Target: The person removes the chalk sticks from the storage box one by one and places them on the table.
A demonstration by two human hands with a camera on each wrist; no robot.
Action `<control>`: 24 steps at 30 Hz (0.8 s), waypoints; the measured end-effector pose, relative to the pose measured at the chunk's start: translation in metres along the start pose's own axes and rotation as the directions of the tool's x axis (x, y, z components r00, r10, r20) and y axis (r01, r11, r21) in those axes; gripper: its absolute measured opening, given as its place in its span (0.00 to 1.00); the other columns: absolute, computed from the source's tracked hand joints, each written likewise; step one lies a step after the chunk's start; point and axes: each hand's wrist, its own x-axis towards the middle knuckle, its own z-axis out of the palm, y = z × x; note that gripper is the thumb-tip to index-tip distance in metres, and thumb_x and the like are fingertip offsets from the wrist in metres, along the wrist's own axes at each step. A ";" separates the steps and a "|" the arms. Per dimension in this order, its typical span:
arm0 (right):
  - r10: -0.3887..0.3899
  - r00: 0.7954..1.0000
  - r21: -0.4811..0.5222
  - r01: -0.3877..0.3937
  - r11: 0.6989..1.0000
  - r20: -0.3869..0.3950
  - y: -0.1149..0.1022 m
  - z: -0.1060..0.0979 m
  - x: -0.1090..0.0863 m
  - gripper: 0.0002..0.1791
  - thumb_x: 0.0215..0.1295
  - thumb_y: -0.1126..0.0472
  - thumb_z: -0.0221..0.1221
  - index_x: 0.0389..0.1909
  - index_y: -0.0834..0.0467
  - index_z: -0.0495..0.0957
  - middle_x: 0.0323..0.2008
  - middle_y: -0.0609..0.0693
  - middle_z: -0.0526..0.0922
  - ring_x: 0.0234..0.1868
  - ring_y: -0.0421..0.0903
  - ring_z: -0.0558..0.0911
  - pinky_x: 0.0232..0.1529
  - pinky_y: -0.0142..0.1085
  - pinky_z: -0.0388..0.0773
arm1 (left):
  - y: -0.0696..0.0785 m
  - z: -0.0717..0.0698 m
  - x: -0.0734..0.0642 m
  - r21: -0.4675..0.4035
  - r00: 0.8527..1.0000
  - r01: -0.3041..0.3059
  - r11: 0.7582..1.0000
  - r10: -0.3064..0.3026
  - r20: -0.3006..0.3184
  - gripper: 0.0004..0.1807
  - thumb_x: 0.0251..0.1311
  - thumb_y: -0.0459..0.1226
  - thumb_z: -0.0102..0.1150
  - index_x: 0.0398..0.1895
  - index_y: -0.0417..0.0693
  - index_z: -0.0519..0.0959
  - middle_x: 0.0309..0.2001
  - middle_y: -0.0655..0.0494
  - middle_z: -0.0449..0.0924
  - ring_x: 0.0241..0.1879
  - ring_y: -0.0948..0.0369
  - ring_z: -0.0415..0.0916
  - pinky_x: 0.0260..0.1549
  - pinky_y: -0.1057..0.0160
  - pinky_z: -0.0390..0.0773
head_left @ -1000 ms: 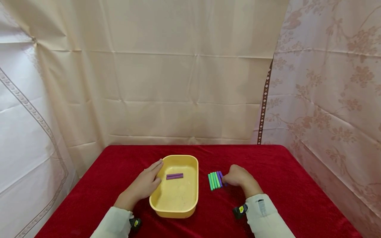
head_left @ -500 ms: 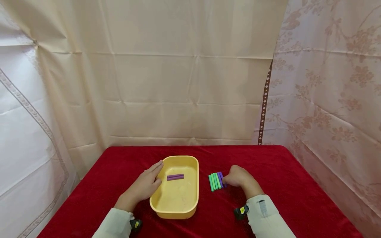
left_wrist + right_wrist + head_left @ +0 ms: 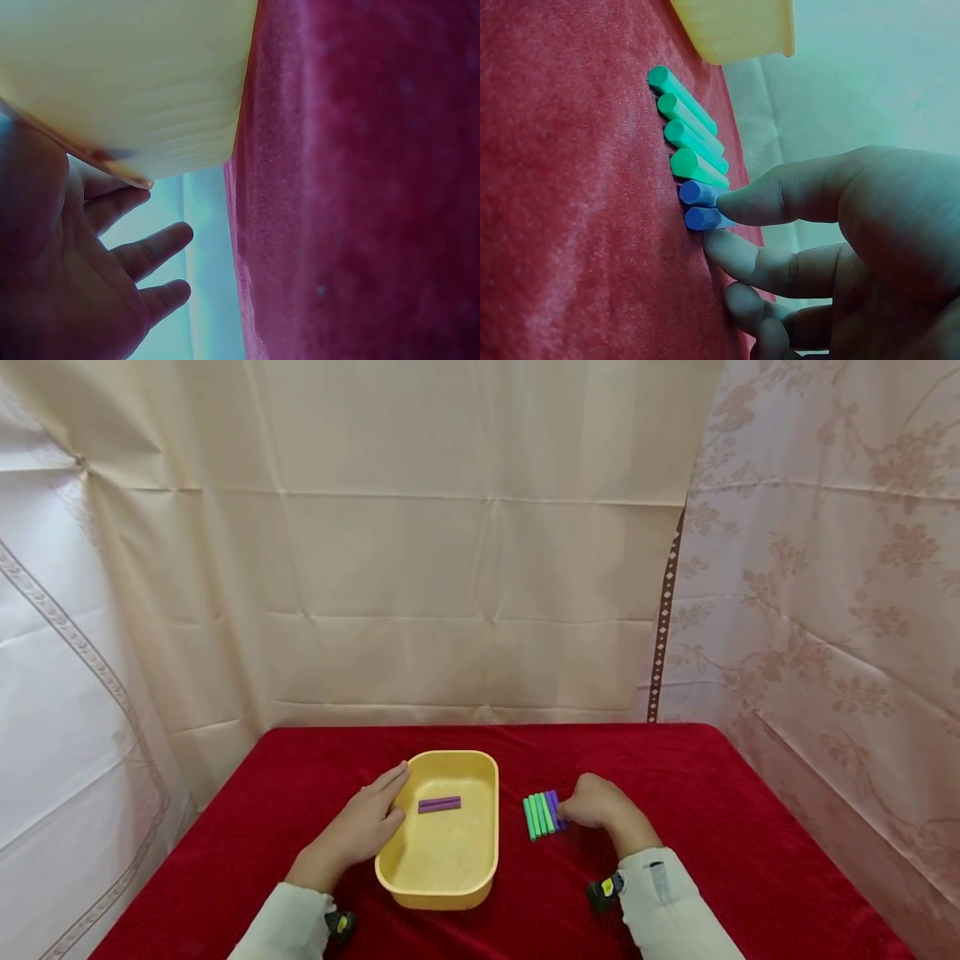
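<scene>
A yellow plastic tub (image 3: pixel 437 893) stands on the table with two dull purple chalk-like sticks (image 3: pixel 439 804) lying side by side in it. My left hand (image 3: pixel 365 821) rests against the tub's left rim, its fingers straight; in the left wrist view several fingers extend past the tub wall. Right of the tub lies a row of green chalk sticks (image 3: pixel 694 166), with two violet-blue chalk sticks (image 3: pixel 705 218) at its right end. My right hand (image 3: pixel 597 802) has its thumb on these two and its index finger against the outer one, pinching there. The fingers partly cover their far ends.
A red velvety cloth (image 3: pixel 675 777) covers the table. Behind it hangs a beige curtain (image 3: pixel 480 568), with a patterned curtain (image 3: pixel 847 610) on the right. Both wrists carry small black devices, and white sleeves cover the forearms.
The outer violet-blue stick has shifted left against its neighbour, closing the small gap in the row. My left hand and the tub stay in place.
</scene>
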 end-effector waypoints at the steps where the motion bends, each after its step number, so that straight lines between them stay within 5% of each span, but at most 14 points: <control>1: -0.004 1.000 -0.001 0.004 1.000 -0.003 -0.001 0.000 0.000 0.23 0.50 0.56 0.67 0.06 0.48 0.63 0.12 0.40 0.57 0.18 0.41 0.59 0.19 0.33 0.59 | 0.000 0.000 0.000 0.000 1.000 0.001 1.000 -0.001 0.000 0.33 0.73 0.37 0.49 0.80 0.42 0.62 0.82 0.51 0.57 0.80 0.48 0.57 0.76 0.35 0.57; 24: -0.012 0.999 0.005 0.012 1.000 -0.047 -0.006 -0.004 -0.003 0.25 0.53 0.56 0.64 0.05 0.48 0.61 0.10 0.40 0.55 0.17 0.40 0.56 0.18 0.33 0.53 | -0.003 0.001 0.000 0.016 1.000 -0.014 1.000 0.014 -0.003 0.33 0.73 0.37 0.49 0.80 0.42 0.62 0.82 0.50 0.57 0.80 0.48 0.57 0.75 0.35 0.57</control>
